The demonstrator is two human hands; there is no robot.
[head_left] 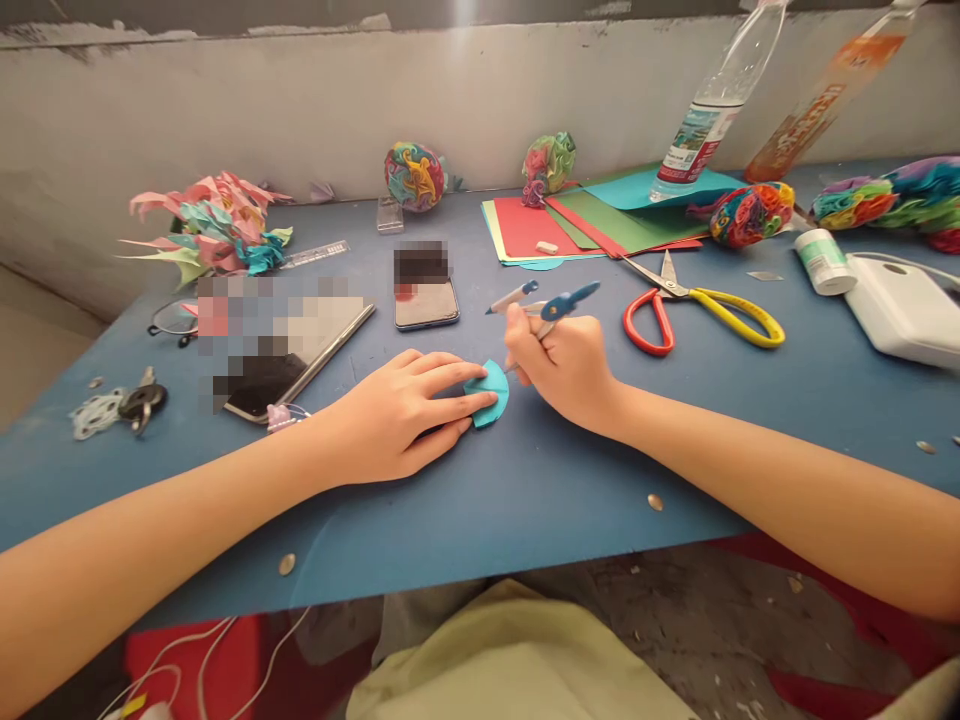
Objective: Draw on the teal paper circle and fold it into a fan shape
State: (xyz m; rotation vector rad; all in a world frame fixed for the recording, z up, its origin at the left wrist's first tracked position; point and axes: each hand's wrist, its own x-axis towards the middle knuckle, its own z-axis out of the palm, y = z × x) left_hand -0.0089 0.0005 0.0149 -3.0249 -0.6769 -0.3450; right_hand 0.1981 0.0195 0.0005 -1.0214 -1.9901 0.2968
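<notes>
My left hand (405, 415) lies flat on the table with its fingers stretched out, and the fingertips press on a small turquoise paper piece (493, 392) with a rounded edge. Close by on the right, my right hand (562, 360) is closed around a blue and white drawing compass (559, 305). A pen-like part with a blue end sticks out to the left above the fist. The compass's lower tip comes down at the paper's right edge; whether it touches the paper I cannot tell.
Red-and-yellow scissors (679, 295) lie spread beyond my right hand. Behind them are stacked coloured paper sheets (517, 225) and a water bottle (694, 140). A phone (426, 300), a tablet-like device (300, 350) and keys (142, 400) lie to the left. A white box-shaped device (904, 310) sits right.
</notes>
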